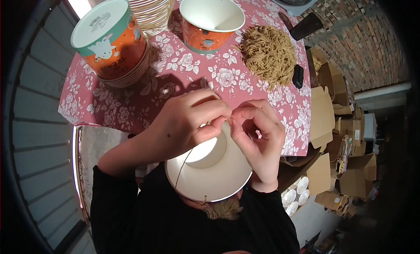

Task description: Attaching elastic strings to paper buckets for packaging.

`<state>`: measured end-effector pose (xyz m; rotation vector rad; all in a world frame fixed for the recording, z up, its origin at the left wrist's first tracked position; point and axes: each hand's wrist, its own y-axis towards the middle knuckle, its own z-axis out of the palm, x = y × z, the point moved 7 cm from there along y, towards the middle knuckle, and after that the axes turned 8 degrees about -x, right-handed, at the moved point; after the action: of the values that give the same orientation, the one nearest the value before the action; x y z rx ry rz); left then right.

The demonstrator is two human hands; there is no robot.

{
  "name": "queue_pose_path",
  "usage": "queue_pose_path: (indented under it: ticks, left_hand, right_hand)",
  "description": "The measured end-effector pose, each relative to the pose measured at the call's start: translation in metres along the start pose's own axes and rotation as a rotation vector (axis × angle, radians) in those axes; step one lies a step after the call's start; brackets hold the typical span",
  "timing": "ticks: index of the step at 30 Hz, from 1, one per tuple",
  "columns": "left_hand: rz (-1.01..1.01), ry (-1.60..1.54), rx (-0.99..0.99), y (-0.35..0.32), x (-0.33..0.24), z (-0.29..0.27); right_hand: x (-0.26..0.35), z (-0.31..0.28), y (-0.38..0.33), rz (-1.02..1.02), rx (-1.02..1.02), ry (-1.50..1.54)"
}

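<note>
A white-lined paper cup (214,175) lies in my lap, its mouth turned toward me. A thin tan string (181,166) runs across its rim down to a knot at the lower edge. My left hand (188,120) pinches the string over the cup's far rim. My right hand (258,131) curls beside it, fingertips meeting the left's at the same spot. A tuft of tan fibre (225,209) sticks out under the cup.
A table with a pink flowered cloth (183,79) holds a stack of upturned orange paper cups (111,42), one upright orange cup (210,22), a pile of tan strings (269,55) and stacked lids (151,7). Cardboard boxes (345,158) crowd the right.
</note>
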<state>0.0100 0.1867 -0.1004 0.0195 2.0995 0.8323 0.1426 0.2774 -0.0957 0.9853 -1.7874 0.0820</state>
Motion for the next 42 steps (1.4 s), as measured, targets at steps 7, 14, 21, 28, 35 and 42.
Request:
queue_pose_path:
  ticks: [7, 14, 21, 28, 35, 42]
  left_hand:
    - [-0.126, -0.042, -0.001, 0.001, 0.003, -0.003]
    - [-0.109, -0.031, -0.061, 0.0, 0.005, -0.002]
    - [-0.247, -0.052, -0.038, -0.002, 0.005, -0.005]
    - [-0.337, -0.12, -0.007, -0.007, 0.015, 0.0]
    - [-0.169, -0.028, 0.0, -0.005, 0.009, -0.004]
    - [-0.081, -0.021, -0.055, -0.011, 0.001, -0.007]
  right_hand:
    - [-0.004, 0.0, -0.001, 0.046, -0.066, 0.028]
    - [0.001, 0.004, -0.003, -0.01, -0.02, -0.011]
    - [-0.001, 0.004, -0.001, -0.051, 0.011, -0.045]
    - [-0.001, 0.006, 0.0, -0.059, 0.042, -0.037]
    - [-0.006, 0.006, 0.003, 0.038, 0.095, 0.034]
    - [-0.007, 0.009, 0.005, 0.069, 0.109, 0.063]
